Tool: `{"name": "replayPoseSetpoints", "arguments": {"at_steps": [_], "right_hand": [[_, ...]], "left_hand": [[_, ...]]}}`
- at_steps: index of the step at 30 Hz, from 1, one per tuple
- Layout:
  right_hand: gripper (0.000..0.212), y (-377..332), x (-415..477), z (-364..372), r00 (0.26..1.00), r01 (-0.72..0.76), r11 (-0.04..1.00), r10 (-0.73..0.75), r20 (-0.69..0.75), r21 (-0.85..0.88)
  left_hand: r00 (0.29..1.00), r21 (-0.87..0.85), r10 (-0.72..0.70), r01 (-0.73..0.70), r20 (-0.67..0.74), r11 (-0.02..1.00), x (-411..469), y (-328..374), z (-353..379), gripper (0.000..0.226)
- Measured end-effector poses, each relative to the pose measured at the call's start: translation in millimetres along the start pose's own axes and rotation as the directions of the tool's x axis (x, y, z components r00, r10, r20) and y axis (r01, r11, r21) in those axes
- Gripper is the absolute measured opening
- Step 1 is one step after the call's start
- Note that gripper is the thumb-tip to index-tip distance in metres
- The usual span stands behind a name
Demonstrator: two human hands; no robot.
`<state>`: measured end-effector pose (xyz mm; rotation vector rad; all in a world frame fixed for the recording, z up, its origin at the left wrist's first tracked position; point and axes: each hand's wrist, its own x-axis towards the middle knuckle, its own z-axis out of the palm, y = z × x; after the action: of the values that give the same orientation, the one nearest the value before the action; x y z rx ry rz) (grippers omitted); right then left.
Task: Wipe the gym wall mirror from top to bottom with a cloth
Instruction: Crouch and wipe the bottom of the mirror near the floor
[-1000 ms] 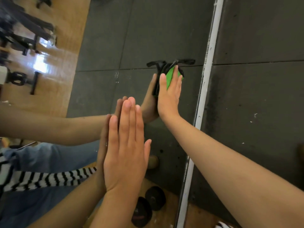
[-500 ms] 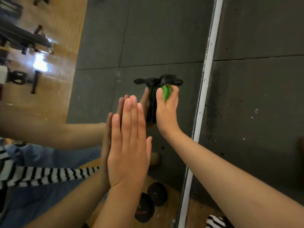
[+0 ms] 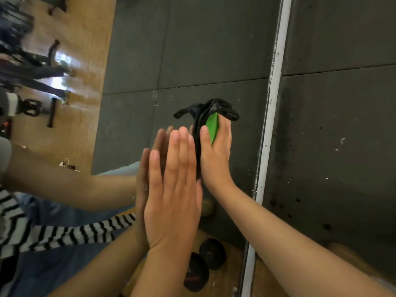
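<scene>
Against the mirror sits a bunched black-green cloth.

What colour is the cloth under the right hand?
The crumpled cloth is black with a green patch; head view shows it.

We note the gym wall mirror lying left of its pale metal edge strip, with dark grey matting to the right. Our right hand holds the crumpled black-and-green cloth against the glass, near the strip. Our left hand lies flat just beside it, to the left. Two black round dumbbells show below both.
</scene>
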<state>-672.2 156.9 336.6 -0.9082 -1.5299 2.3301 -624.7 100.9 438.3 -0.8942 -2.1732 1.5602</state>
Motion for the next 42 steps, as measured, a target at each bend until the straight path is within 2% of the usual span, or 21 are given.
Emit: {"name": "replayPoseSetpoints", "arguments": {"at_steps": [4,7,13,18,21,23,25,26,27,29,33,35,38,42], "right_hand": [[0.076,-15,27,-3,0.994,0.063,0.997,-0.066,-0.085,-0.042],[0.065,-17,44,-6,0.994,0.096,0.994,-0.098,-0.049,-0.054],[0.075,-13,44,-4,0.999,0.05,0.994,-0.052,-0.012,-0.099],[0.074,-7,-10,3,0.987,0.155,0.986,-0.152,0.055,-0.054],[0.076,4,12,-1,0.98,0.199,0.974,-0.194,0.053,-0.11],[0.082,19,43,-9,0.998,0.058,0.992,-0.058,-0.002,-0.111],[0.068,32,63,-18,0.986,-0.162,0.983,0.159,-0.043,-0.082],[0.061,36,63,-19,0.973,-0.228,0.971,0.224,-0.048,-0.075],[0.059,35,56,-19,0.969,-0.246,0.966,0.244,-0.035,-0.077],[0.058,28,25,-13,0.982,-0.188,0.979,0.19,0.011,-0.076],[0.073,18,-8,-4,0.996,-0.058,0.997,0.061,0.06,-0.06],[0.081,18,12,-8,0.995,-0.09,0.993,0.093,0.039,-0.071],[0.061,28,45,-15,0.977,-0.211,0.977,0.211,-0.003,-0.007],[0.061,44,36,-15,0.948,-0.316,0.948,0.317,-0.039,0.028]], "left_hand": [[1.0,-0.008,0.02,-0.02,0.003,1.0,0,0,1,0.085],[1.0,-0.013,0.017,-0.017,-0.003,1.0,0,2,2,0.083],[1.0,-0.04,0.003,-0.004,-0.014,0.999,0,3,1,0.084],[1.0,-0.038,0.005,-0.006,-0.006,0.999,1,1,5,0.085],[1.0,-0.055,0.009,-0.008,0.012,0.998,1,1,2,0.083],[1.0,-0.055,0.006,-0.006,0.009,0.998,0,0,0,0.082],[1.0,-0.046,-0.001,0.002,0.009,0.999,0,0,-1,0.082],[1.0,-0.038,-0.003,0.003,0.012,0.999,-1,0,-1,0.082],[1.0,-0.029,-0.002,0.002,0.016,1.0,-1,0,-1,0.082],[1.0,-0.019,0.005,-0.005,0.017,1.0,0,0,-1,0.082],[0.999,-0.003,0.019,-0.019,0.029,1.0,-1,0,-3,0.082],[0.999,-0.001,0.024,-0.024,0.028,1.0,-1,0,-3,0.081],[1.0,0.0,0.008,-0.008,0.006,1.0,0,2,-1,0.081],[1.0,-0.031,-0.003,0.003,0.001,1.0,1,2,1,0.083]]}}
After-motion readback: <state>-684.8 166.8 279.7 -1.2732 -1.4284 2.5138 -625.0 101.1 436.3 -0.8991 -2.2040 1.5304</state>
